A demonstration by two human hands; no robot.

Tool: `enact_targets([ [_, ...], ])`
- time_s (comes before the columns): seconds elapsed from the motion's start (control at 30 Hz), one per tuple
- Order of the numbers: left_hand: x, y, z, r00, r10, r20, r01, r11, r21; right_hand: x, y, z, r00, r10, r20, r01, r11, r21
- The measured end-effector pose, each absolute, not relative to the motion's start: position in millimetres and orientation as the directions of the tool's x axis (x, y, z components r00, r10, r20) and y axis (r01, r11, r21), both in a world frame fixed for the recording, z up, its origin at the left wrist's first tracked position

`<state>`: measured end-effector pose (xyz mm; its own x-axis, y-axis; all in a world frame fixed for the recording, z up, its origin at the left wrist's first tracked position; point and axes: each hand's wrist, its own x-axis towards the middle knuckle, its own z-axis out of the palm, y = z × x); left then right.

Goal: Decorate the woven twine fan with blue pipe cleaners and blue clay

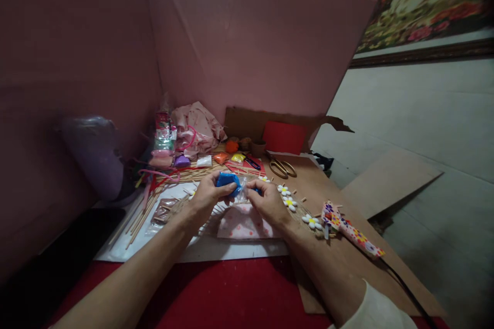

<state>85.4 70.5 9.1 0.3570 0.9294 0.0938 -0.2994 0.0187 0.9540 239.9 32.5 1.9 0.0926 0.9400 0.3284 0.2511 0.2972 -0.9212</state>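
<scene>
My left hand [206, 196] is closed around a lump of blue clay [227, 181], held just above the work surface. My right hand [267, 201] pinches the clear plastic wrapper [243, 190] that hangs off the clay, with a bit of blue showing at its fingertips. Both hands hover over a pink dotted cloth [241, 225] lying on a white sheet [119, 249]. Small white clay flowers with yellow centres [312, 221] lie to the right of my right hand.
Thin wooden sticks [141, 218] lie fanned out at the left. Packets of coloured clay [181, 161], small pots [232, 145] and pink fabric [196, 123] sit at the back. Gold scissors [281, 167] and a flowered glue gun [349, 229] with its cord rest on brown cardboard. Pink boards wall the back.
</scene>
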Motion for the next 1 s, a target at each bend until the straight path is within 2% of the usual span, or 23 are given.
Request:
enact_targets([
  [0.07,87,70,10,0.36,0.931,0.059,-0.317,0.062,0.946,239,32,2,0.092,0.959,0.268,0.155,0.252,-0.955],
  [0.13,88,70,10,0.368,0.93,0.02,-0.358,0.122,0.926,238,31,2,0.065,0.983,0.174,-0.05,0.178,-0.983],
  [0.23,88,71,10,0.431,0.902,0.004,-0.421,0.197,0.886,237,32,3,-0.025,0.993,0.119,-0.314,0.105,-0.944],
  [0.3,86,72,10,0.481,0.877,-0.006,-0.43,0.243,0.869,237,33,2,-0.093,0.989,0.112,-0.375,0.069,-0.925],
  [0.37,84,74,10,0.491,0.871,-0.027,-0.431,0.269,0.861,237,34,2,-0.12,0.985,0.121,-0.343,0.074,-0.936],
  [0.47,81,77,10,0.417,0.908,-0.033,-0.454,0.24,0.858,238,31,0,0.015,0.961,0.276,-0.102,0.276,-0.956],
  [0.57,81,77,10,0.334,0.942,-0.034,-0.457,0.194,0.868,240,25,2,0.135,0.847,0.514,0.233,0.477,-0.848],
  [0.63,82,77,11,0.317,0.948,-0.041,-0.443,0.187,0.877,241,22,6,0.122,0.772,0.624,0.349,0.555,-0.755],
  [0.73,83,76,11,0.318,0.947,-0.049,-0.416,0.186,0.89,241,19,10,0.073,0.709,0.701,0.353,0.639,-0.684],
  [1.0,86,74,9,0.314,0.949,-0.02,-0.385,0.146,0.911,238,20,7,0.095,0.821,0.564,0.33,0.508,-0.795],
])
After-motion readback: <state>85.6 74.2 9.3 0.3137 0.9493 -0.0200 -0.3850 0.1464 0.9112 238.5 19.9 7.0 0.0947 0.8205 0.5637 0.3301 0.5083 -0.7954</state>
